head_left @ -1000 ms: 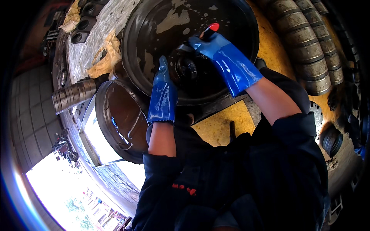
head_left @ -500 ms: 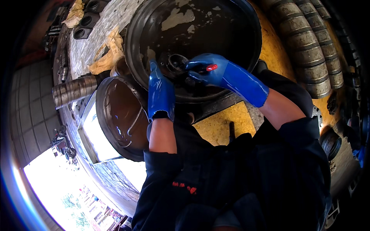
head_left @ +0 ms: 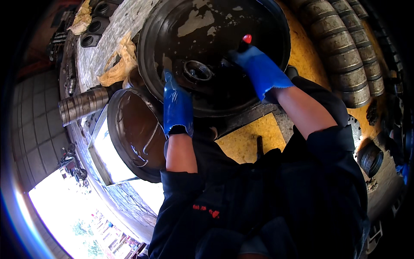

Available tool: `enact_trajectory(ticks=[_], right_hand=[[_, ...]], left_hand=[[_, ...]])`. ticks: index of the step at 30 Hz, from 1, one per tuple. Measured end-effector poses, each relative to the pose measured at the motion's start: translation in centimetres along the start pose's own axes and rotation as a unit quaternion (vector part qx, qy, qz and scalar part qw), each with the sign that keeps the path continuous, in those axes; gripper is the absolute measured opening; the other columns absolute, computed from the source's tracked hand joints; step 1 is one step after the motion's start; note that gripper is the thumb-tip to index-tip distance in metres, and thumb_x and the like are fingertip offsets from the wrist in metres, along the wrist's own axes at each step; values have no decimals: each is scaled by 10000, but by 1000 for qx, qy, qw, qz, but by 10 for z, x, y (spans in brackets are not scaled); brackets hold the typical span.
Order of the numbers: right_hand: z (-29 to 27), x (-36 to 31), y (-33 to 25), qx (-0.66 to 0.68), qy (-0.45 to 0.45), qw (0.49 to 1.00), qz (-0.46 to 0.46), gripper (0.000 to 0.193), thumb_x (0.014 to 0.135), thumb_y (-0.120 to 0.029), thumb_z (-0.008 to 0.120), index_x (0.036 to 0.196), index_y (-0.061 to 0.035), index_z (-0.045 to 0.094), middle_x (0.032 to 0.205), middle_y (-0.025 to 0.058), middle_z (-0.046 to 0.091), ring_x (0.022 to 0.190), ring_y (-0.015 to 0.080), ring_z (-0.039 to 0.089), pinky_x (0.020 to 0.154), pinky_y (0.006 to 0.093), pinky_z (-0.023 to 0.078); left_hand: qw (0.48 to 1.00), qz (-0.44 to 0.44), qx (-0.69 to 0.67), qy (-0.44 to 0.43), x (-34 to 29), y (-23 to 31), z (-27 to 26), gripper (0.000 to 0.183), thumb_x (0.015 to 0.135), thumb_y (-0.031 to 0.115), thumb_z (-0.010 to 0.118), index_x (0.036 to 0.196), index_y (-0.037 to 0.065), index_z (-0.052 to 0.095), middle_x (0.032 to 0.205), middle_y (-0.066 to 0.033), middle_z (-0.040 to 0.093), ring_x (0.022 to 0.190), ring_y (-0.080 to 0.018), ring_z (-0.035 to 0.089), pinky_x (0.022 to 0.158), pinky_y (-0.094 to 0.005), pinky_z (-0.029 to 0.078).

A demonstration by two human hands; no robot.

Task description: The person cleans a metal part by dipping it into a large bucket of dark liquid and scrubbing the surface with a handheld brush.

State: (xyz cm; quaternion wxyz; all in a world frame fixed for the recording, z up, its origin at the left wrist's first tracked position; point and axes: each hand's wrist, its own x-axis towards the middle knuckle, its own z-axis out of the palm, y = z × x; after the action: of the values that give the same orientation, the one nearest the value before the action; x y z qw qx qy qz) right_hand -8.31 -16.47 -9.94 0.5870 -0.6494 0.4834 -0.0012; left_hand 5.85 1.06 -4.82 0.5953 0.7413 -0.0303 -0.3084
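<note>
A wide dark basin (head_left: 148, 56) with black, wet-looking liquid lies in front of me. Over its near part is a dark, oily metal housing with a round ring-like bore (head_left: 198, 70). My left hand (head_left: 177, 101), in a blue rubber glove, grips the housing at its left side; the thumb points up and the other fingers are hidden. To the right of the housing, apart from it, my blue-gloved right hand (head_left: 254, 64) is closed on a tool with a red handle end (head_left: 246, 39). The tool's working end is lost in the dark.
A second brown basin (head_left: 133, 129) with a wire handle stands at the left, beside stacked metal rings (head_left: 84, 103) and a tan cloth (head_left: 120, 62). Similar housings (head_left: 97, 25) lie at the far left. Rows of metal cylinders (head_left: 340, 56) line the right.
My right hand has moved away from the housing, to the right and farther out, its red handle end now pointing up. The left hand and housing have barely moved.
</note>
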Motion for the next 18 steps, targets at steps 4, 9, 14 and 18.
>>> enact_trajectory(ticks=[4,9,14,18], right_hand=[[9,-5,-22,230,-46,971,-48,357,840,-304,683,1055,-18,672,916,138,697,863,212,669,787,335,521],[38,-31,-40,145,-132,972,-127,344,844,-285,688,1055,-14,670,933,128,692,876,195,659,801,322,514],[27,-38,-23,95,-132,981,-102,331,847,-267,693,1055,-11,668,951,119,687,888,178,648,816,309,507],[21,-42,-18,69,-132,983,-109,322,848,-258,696,1052,-10,670,947,106,686,889,170,643,827,303,503]], left_hand=[[1000,4,10,-9,-2,0,8,371,999,284,462,1168,-37,540,1032,-151,636,932,-224,619,826,-352,511],[1000,8,14,8,-8,-2,-7,370,999,277,461,1174,-40,536,1038,-152,635,933,-223,619,827,-350,512],[1000,19,23,8,-13,-1,-7,369,1000,271,461,1179,-44,532,1043,-153,635,935,-223,620,828,-348,513],[999,28,40,24,-20,3,-20,369,1000,266,460,1184,-47,528,1048,-154,634,936,-222,621,829,-347,514]])
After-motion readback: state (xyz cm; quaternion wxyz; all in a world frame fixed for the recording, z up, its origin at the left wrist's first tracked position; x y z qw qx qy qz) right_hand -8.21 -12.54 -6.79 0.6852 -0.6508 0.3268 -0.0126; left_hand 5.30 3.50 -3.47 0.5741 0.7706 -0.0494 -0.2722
